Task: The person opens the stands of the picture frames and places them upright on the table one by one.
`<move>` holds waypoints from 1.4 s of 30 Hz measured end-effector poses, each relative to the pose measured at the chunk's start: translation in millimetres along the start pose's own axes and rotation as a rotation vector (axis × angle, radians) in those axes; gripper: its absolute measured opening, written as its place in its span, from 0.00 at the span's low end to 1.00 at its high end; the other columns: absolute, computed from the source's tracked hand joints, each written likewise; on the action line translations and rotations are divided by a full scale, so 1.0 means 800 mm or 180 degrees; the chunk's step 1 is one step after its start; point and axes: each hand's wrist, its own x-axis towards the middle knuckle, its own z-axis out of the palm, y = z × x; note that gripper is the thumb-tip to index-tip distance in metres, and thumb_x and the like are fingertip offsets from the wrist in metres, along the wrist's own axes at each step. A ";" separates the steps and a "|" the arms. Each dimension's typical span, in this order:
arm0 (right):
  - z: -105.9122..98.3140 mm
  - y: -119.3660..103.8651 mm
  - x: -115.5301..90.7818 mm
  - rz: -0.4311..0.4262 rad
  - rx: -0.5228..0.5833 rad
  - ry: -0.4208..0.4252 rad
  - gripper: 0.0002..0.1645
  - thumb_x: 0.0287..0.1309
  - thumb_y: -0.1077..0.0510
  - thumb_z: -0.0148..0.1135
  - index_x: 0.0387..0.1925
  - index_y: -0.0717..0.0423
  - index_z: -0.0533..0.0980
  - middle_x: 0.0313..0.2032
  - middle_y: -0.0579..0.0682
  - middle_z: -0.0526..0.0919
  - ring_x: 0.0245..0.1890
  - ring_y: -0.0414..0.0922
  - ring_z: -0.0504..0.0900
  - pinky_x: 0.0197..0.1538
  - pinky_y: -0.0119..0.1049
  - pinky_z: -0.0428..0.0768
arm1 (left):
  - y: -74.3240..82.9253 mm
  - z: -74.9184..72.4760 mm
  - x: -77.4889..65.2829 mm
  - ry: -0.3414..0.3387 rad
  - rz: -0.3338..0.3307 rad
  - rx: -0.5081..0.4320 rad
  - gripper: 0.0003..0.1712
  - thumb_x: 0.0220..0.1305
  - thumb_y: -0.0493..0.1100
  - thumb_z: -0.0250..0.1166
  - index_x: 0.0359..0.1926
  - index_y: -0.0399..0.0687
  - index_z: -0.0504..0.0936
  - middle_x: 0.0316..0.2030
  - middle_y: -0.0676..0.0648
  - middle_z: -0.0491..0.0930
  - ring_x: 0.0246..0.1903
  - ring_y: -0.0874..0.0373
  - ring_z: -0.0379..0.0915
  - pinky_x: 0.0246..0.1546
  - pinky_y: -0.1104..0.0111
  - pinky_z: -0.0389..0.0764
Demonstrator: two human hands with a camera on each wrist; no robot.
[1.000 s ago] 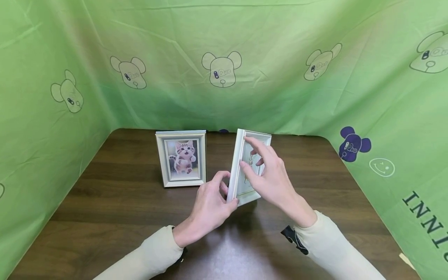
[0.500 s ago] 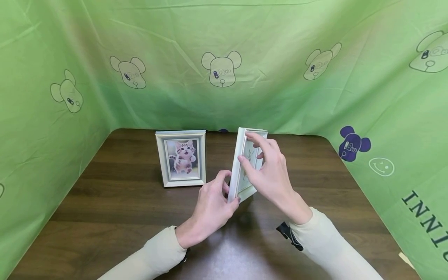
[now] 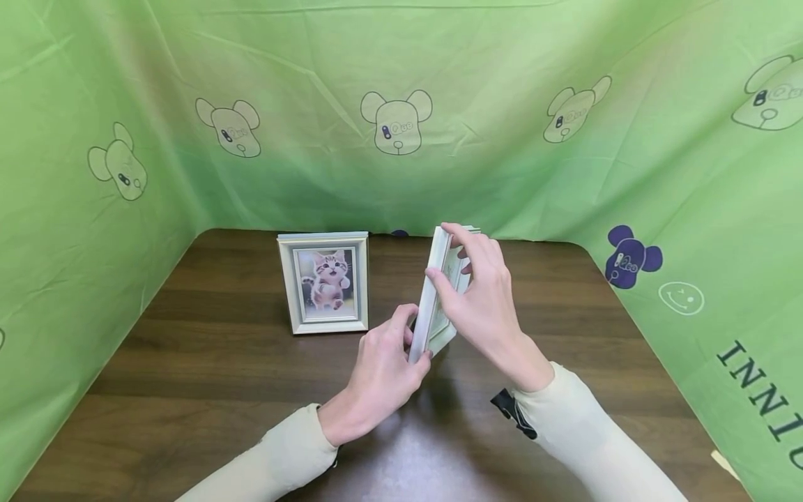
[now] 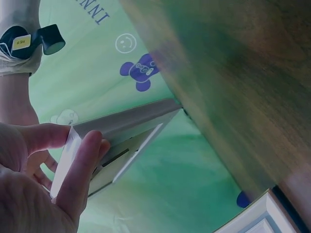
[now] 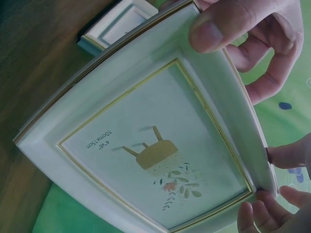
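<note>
A white photo frame (image 3: 427,303) is held tilted above the table, nearly edge-on in the head view. My left hand (image 3: 384,362) grips its lower left corner, with the thumb (image 5: 209,34) pressed over the front. At the upper part of the same frame, my right hand (image 3: 483,300) pinches the edge between thumb and fingers. The right wrist view shows the frame's face, with gold inner trim and a printed card (image 5: 155,155) of a plant pot and flowers. Slots in the frame's back (image 4: 116,158) show in the left wrist view.
A second white photo frame (image 3: 285,279) with a kitten picture stands upright at the back left of the brown wooden table (image 3: 188,362). Green printed cloth (image 3: 314,174) walls the table at the back and both sides.
The held frame has turned more edge-on, its top tilting right. My right hand has shifted slightly left and up, its forefinger now at the frame's top corner. The kitten frame has stayed put.
</note>
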 end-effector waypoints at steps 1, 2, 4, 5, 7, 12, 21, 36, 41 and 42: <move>0.001 0.000 0.001 0.0015 0.0003 0.0003 0.36 0.47 0.62 0.70 0.61 0.47 0.71 0.43 0.46 0.75 0.42 0.42 0.69 0.38 0.32 0.72 | 0.000 0.000 0.000 0.0009 0.0013 0.0013 0.32 0.44 0.37 0.71 0.53 0.50 0.72 0.24 0.57 0.75 0.20 0.69 0.69 0.24 0.74 0.72; 0.001 0.000 0.001 0.0030 0.0013 0.0008 0.37 0.47 0.63 0.70 0.61 0.46 0.71 0.43 0.46 0.75 0.42 0.42 0.69 0.38 0.32 0.71 | 0.000 0.000 0.001 0.0016 0.0021 0.0023 0.32 0.44 0.37 0.71 0.53 0.50 0.72 0.24 0.57 0.75 0.20 0.69 0.70 0.24 0.74 0.72; 0.003 0.001 0.002 0.0060 0.0035 0.0017 0.38 0.47 0.64 0.70 0.62 0.46 0.70 0.43 0.46 0.75 0.41 0.42 0.68 0.37 0.32 0.71 | 0.000 0.001 0.001 0.0028 0.0034 0.0050 0.32 0.44 0.37 0.71 0.53 0.50 0.72 0.24 0.57 0.75 0.20 0.69 0.69 0.23 0.74 0.72; 0.004 0.001 0.003 0.0074 0.0041 0.0020 0.39 0.47 0.64 0.70 0.63 0.46 0.70 0.42 0.47 0.75 0.40 0.42 0.68 0.37 0.32 0.71 | 0.000 0.001 0.002 0.0031 0.0035 0.0063 0.32 0.44 0.37 0.71 0.53 0.50 0.72 0.24 0.57 0.75 0.20 0.69 0.69 0.23 0.73 0.72; 0.006 0.001 0.004 0.0100 0.0046 0.0011 0.40 0.47 0.65 0.70 0.63 0.45 0.69 0.41 0.47 0.74 0.39 0.43 0.68 0.37 0.32 0.70 | 0.000 0.001 0.002 0.0039 0.0033 0.0074 0.32 0.44 0.37 0.72 0.53 0.49 0.72 0.24 0.57 0.75 0.20 0.68 0.69 0.23 0.73 0.72; 0.007 0.000 0.006 0.0131 0.0051 -0.0044 0.40 0.49 0.65 0.68 0.65 0.46 0.67 0.37 0.48 0.73 0.34 0.45 0.68 0.37 0.34 0.69 | -0.001 0.001 0.003 0.0073 0.0051 0.0110 0.32 0.44 0.37 0.72 0.53 0.50 0.71 0.24 0.57 0.75 0.20 0.68 0.69 0.22 0.73 0.71; 0.007 0.002 0.008 0.0117 0.0077 -0.0183 0.39 0.54 0.63 0.65 0.67 0.46 0.63 0.35 0.48 0.72 0.33 0.45 0.70 0.34 0.38 0.69 | -0.002 0.004 0.005 0.0126 0.0120 0.0169 0.32 0.44 0.37 0.72 0.53 0.49 0.72 0.24 0.57 0.74 0.21 0.67 0.70 0.23 0.71 0.73; 0.003 -0.001 0.005 0.0248 0.0061 -0.0332 0.37 0.58 0.59 0.63 0.68 0.46 0.62 0.33 0.45 0.72 0.33 0.43 0.71 0.34 0.35 0.68 | 0.000 0.005 0.003 0.0148 0.0242 0.0255 0.32 0.44 0.36 0.72 0.52 0.48 0.71 0.24 0.57 0.75 0.22 0.65 0.73 0.26 0.68 0.76; 0.003 -0.002 0.003 0.0252 0.0175 -0.0292 0.36 0.59 0.61 0.61 0.68 0.44 0.63 0.32 0.45 0.72 0.31 0.41 0.72 0.31 0.36 0.72 | 0.003 0.004 0.003 0.0080 0.0274 0.0265 0.32 0.44 0.36 0.72 0.52 0.48 0.70 0.24 0.56 0.74 0.23 0.65 0.74 0.26 0.70 0.76; 0.003 -0.001 0.003 0.0259 0.0200 -0.0278 0.35 0.59 0.62 0.61 0.67 0.44 0.63 0.33 0.45 0.73 0.31 0.40 0.72 0.30 0.35 0.72 | 0.003 0.004 0.004 0.0061 0.0278 0.0262 0.32 0.45 0.36 0.72 0.52 0.48 0.69 0.25 0.56 0.74 0.23 0.64 0.75 0.26 0.70 0.76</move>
